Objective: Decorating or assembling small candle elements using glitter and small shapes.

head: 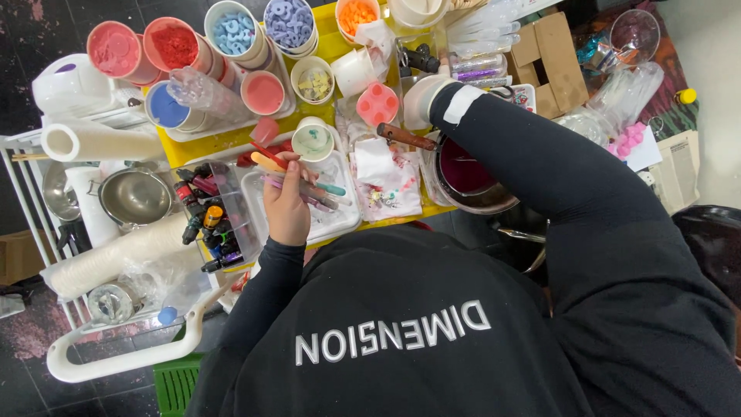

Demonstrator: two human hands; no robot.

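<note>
Holding tools: your left hand (287, 207) is closed around a bundle of sticks and brushes (297, 181), whose tips fan out toward the upper left and the right.
Left hand place: it hovers over the clear plastic tray (340, 220), just left of the dark pot (469, 179).
Right hand: your right hand (421, 100) wears a white glove and reaches out above the dark pot; you cannot tell from this view whether its fingers are apart or closed on something.
Right sleeve: your black sleeve (532, 154) crosses over the far edge of the dark pot.
Dark pot: it holds a deep magenta liquid, and a wooden handle (407, 137) sticks out from its upper left side.
Small cup: a white cup with a pale green inside (313, 140) stands to the left of the pot, just beyond the brush tips.
Stained cloth: a white cloth with pink marks (384, 174) lies between the tray and the pot.
Pink mould: a round pink mould (377, 103) sits up and left of the pot, close to your gloved hand.
Colour tubs: tubs of red, pink and blue material (174, 42) stand on the yellow table (224, 139), far left of the pot.
Steel bowl: a steel bowl (136, 197) sits well to the left of the pot, beside small dye bottles (202, 224).
</note>
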